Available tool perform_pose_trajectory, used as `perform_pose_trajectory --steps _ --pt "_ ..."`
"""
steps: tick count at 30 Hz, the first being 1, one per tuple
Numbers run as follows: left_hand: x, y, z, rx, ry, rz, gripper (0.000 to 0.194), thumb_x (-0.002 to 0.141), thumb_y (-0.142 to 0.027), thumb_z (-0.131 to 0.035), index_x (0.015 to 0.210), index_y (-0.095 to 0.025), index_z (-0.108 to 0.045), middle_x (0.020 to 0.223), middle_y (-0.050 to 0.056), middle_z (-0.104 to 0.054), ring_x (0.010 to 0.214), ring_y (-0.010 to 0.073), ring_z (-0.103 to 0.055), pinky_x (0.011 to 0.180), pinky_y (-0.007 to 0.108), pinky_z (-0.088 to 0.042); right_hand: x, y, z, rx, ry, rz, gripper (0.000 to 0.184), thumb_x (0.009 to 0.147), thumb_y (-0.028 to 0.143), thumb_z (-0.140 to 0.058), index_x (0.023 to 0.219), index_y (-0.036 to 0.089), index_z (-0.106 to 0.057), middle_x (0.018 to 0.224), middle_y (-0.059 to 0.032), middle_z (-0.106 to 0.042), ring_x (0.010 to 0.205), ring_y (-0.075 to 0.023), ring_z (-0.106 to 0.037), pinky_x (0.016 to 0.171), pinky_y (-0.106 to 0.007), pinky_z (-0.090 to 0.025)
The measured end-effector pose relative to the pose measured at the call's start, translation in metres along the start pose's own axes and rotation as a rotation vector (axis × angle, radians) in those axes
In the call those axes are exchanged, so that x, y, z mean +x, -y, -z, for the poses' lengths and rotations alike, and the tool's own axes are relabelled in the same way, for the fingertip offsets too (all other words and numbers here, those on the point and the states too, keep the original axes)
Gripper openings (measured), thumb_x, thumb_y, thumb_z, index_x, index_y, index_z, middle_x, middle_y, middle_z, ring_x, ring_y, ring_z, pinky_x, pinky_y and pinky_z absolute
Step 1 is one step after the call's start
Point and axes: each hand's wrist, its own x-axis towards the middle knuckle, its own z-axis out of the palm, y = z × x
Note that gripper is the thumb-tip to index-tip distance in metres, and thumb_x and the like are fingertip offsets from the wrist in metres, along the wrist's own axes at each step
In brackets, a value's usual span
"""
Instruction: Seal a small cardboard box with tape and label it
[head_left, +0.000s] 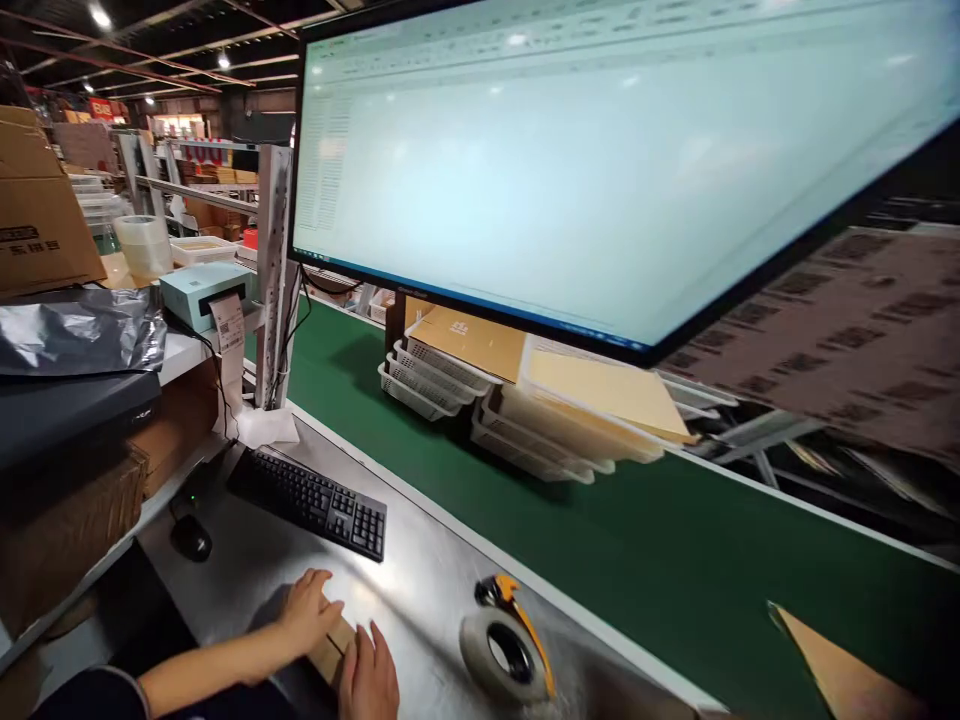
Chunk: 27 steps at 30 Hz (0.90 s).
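Note:
A small brown cardboard box [328, 656] with a dark line across its top lies at the lower edge of the view, on the metal table. My left hand [306, 615] grips its far left side, thumb and fingers bent over the edge. Against the right side of the box is my right hand [370, 676], fingers long and close together; its lower part is cut off by the frame. To the right, a tape dispenser [506, 645] with an orange handle and a roll of clear tape sits on the table, touched by neither hand.
Beyond my hands are a black keyboard [315, 500] and a mouse [191, 538]. A green conveyor belt [427, 470] carries stacked white baskets [525, 440]. A large monitor [585, 170] hangs above. At left stand a label printer [206, 292] and tape rolls [142, 247].

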Motion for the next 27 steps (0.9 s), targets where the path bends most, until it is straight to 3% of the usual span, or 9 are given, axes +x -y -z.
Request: perform_pose_trajectory --steps 3,6,12,17,20,22,25,27 --pt "-0.011 -0.010 -0.002 0.024 0.034 0.070 0.036 0.101 -0.042 -0.055 0.117 -0.018 -0.077 0.128 0.018 -0.080 0.126 0.0351 -0.072 0.116 0.045 -0.052 -0.006 -0.019 -0.006 -0.037 -0.002 0.042 0.091 0.094 0.103 -0.033 0.097 0.029 -0.086 0.101 -0.0211 -0.086 0.098 -0.0428 -0.082 0.090 -0.061 -0.071" --pt "-0.027 -0.021 -0.017 0.073 0.068 0.016 0.032 0.105 -0.043 -0.051 0.097 -0.020 -0.073 0.114 0.014 -0.080 0.113 0.0299 -0.072 0.107 0.042 -0.053 -0.022 -0.032 0.008 -0.119 -0.027 0.027 0.086 0.103 0.095 -0.032 0.102 0.028 -0.086 0.101 -0.0168 -0.086 0.097 -0.0391 -0.081 0.089 -0.057 -0.067" --pt "-0.051 -0.031 -0.048 0.151 0.055 -0.155 0.036 0.108 -0.040 -0.042 0.092 -0.022 -0.068 0.107 0.013 -0.076 0.106 0.0275 -0.067 0.103 0.044 -0.052 -0.052 -0.048 0.037 -0.194 -0.087 0.014 0.082 0.114 0.080 -0.023 0.104 0.028 -0.085 0.101 -0.0115 -0.086 0.096 -0.0338 -0.079 0.086 -0.048 -0.059" --pt "-0.056 -0.016 -0.043 0.175 -0.052 -0.195 0.048 0.114 -0.047 -0.036 0.088 -0.022 -0.067 0.097 0.011 -0.074 0.095 0.0252 -0.068 0.095 0.041 -0.056 -0.046 -0.044 0.024 -0.240 -0.092 0.178 0.067 0.122 0.061 -0.027 0.101 0.027 -0.081 0.095 -0.0065 -0.082 0.090 -0.0272 -0.076 0.082 -0.040 -0.051" --pt "-0.057 0.008 -0.036 0.286 -0.120 -0.180 0.058 0.117 -0.048 -0.028 0.091 -0.023 -0.072 0.094 0.011 -0.077 0.092 0.0262 -0.073 0.090 0.043 -0.062 -0.038 -0.038 0.007 -0.266 -0.112 0.322 0.058 0.124 0.045 -0.031 0.095 0.027 -0.079 0.087 -0.0041 -0.079 0.083 -0.0250 -0.073 0.079 -0.039 -0.046" --pt "-0.057 0.022 -0.031 0.456 -0.187 -0.249 0.059 0.118 -0.046 -0.027 0.101 -0.024 -0.079 0.105 0.013 -0.082 0.100 0.0296 -0.078 0.093 0.048 -0.066 -0.035 -0.035 -0.002 -0.269 -0.132 0.379 0.056 0.123 0.039 -0.032 0.093 0.027 -0.077 0.084 -0.0034 -0.078 0.079 -0.0251 -0.071 0.077 -0.039 -0.044" --pt "-0.053 0.026 -0.029 0.692 -0.346 -0.469 0.048 0.118 -0.041 -0.036 0.133 -0.027 -0.080 0.137 0.013 -0.082 0.129 0.0331 -0.077 0.116 0.057 -0.062 -0.036 -0.036 -0.009 -0.223 -0.154 0.383 0.053 0.123 0.037 -0.032 0.095 0.028 -0.076 0.085 -0.0037 -0.078 0.080 -0.0261 -0.071 0.077 -0.040 -0.044" --pt "-0.046 0.019 -0.031 0.765 -0.401 -0.543 0.046 0.117 -0.035 -0.040 0.147 -0.024 -0.073 0.145 0.013 -0.079 0.136 0.0329 -0.074 0.124 0.061 -0.057 -0.038 -0.038 -0.010 -0.153 -0.152 0.352 0.049 0.122 0.040 -0.035 0.101 0.028 -0.076 0.089 -0.0048 -0.080 0.083 -0.0268 -0.073 0.077 -0.039 -0.047"
